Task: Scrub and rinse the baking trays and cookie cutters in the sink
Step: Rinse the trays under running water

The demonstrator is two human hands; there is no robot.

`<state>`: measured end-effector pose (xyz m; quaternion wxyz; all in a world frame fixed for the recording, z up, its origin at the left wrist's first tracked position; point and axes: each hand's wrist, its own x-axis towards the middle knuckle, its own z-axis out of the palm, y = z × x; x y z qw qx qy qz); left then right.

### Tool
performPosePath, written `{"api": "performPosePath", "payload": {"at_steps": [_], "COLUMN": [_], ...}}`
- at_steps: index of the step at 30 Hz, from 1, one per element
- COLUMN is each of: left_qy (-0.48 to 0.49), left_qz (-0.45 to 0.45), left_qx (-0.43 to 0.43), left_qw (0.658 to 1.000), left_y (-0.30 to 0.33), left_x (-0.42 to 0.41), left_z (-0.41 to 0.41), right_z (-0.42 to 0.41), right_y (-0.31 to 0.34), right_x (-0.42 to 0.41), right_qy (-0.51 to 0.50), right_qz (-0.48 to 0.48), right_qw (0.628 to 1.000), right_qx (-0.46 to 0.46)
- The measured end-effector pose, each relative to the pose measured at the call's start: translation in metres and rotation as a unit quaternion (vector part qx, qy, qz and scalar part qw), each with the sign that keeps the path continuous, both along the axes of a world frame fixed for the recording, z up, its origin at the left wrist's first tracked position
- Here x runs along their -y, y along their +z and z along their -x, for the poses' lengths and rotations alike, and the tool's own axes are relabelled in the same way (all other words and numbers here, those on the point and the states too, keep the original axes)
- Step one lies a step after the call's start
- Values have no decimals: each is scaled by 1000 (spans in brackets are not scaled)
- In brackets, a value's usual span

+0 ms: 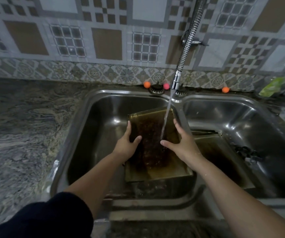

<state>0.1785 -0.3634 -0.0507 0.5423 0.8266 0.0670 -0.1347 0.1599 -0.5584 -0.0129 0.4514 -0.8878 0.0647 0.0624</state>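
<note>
Stainless steel forms the double sink (80,127), set into a mottled stone counter (18,134) that fills the left of the view. In the left basin, close to the divider between the two bowls, a person holds a dark, stained baking tray (152,143) tilted, its far edge raised toward the back rim and its near edge low over the basin floor; judging by the angle, this lets the water sheet down the dirty face and drain off the bottom. The left hand (128,143) grasps the tray's left rim, thumb curled over onto the inner face. The stream from the flexible tap (176,81) falls between the hands and strikes the tray near the right thumb. The right hand (183,141) clasps the right rim the same way, so the two grips steady the tray against the flow. Brown residue covers the tray's middle, so this looks like rinsing with scrubbing yet to be finished. In the right basin, against the divider, a second tray (212,148) lies waiting, with small dark pieces (246,152) beyond it, perhaps cutters, too dim to tell. No brand, label or writing is legible anywhere.
</note>
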Motion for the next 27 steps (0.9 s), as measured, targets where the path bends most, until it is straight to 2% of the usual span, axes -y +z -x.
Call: {"api": "performPosePath", "payload": {"at_steps": [5,9,11,13,16,20,23,25,27], "left_qy": [75,95,95,80,37,-22,-52,-65,-94], "left_qz": [74,77,64,25,-75,-224,-317,-305,-193], "left_qx": [103,173,199,223,267,301,298,326,337], "left_qw": [989,977,973,971,960,927,899,892,917], "left_y": [2,5,6,9,15,19,24,28,27], "left_x": [-10,-5,1,7,17,34,46,52,60], "left_z": [17,20,21,24,29,31,32,34,35], "right_z": [-9,-19,-28,-39,-51,-62,-67,-67,-64], "right_y": [-10,-8,-1,11,34,54,60,60,58], "right_x": [-12,-29,-40,-50,-62,-64,-54,-47,-39], "right_qy": [63,99,85,60,2,-101,-163,-184,-164], "right_qz": [82,145,148,94,-52,-234,-295,-296,-331], "right_qw": [993,979,981,992,997,964,942,937,929], "right_qx": [-54,-101,-86,-65,-60,-69,10,38,38]}}
